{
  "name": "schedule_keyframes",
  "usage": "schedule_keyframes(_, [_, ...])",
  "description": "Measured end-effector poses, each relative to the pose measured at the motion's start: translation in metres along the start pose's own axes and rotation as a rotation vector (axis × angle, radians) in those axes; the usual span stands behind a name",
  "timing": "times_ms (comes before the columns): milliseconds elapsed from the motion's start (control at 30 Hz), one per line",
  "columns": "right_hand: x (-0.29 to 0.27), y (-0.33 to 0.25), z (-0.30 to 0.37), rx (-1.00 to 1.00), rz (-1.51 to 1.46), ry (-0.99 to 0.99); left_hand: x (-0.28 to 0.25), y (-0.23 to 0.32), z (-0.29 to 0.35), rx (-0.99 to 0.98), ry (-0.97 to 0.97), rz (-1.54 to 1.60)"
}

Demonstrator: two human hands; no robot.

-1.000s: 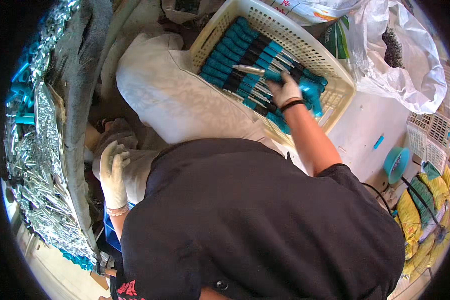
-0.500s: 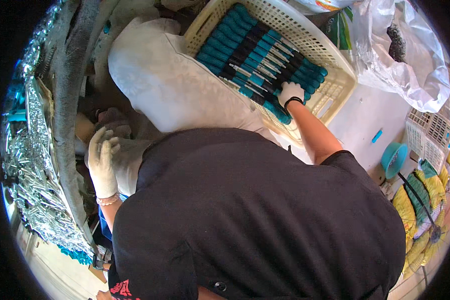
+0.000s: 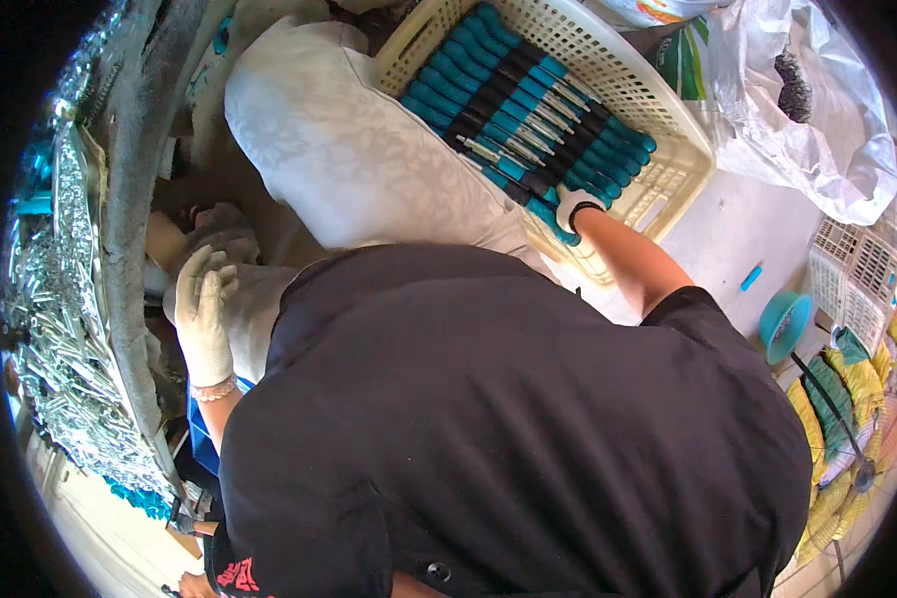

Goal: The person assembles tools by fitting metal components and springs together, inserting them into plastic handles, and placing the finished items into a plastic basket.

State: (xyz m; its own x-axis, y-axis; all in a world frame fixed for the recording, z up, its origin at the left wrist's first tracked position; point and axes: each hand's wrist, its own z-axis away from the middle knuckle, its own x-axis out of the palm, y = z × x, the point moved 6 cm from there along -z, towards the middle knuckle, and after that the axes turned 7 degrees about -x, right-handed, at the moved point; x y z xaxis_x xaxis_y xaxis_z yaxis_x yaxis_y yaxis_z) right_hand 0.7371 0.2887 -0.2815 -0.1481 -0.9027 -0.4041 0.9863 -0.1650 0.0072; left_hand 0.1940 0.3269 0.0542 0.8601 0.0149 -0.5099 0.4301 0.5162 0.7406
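A cream perforated crate [image 3: 683, 164] holds rows of screwdrivers [image 3: 528, 120] with teal-and-black handles and silver shafts, laid with handles outward on both sides. My right hand [image 3: 574, 207], in a white glove with a dark band at the wrist, reaches into the crate's near side. It touches the nearest teal handles; its fingers are hidden among them. At the left, my left hand [image 3: 205, 324], in a white glove with a beaded bracelet, is raised near my knee. Its fingers are slightly bent and apart, and nothing is in it.
At far left, a grey-edged bin [image 3: 65, 369] is heaped with shiny metal rods. A white plastic sack [image 3: 817, 130], a teal bowl [image 3: 785, 324], white baskets [image 3: 857, 264] and yellow-green sacks [image 3: 847, 399] stand at right. Another person's hand [image 3: 197, 585] shows at lower left.
My right hand has shifted slightly toward me and lower among the near handles, so its fingers no longer show. My left hand stays about the same.
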Motion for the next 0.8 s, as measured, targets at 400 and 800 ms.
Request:
schedule_keyframes(400, [-0.011,-0.003,-0.044,0.08,-0.007,0.109,-0.015,0.017,0.007,0.144,-0.024,0.071])
schedule_keyframes(800, [-0.311,-0.299,0.335,-1.312,-0.651,1.251,-0.057,-0.015,0.067,0.305,0.106,0.117])
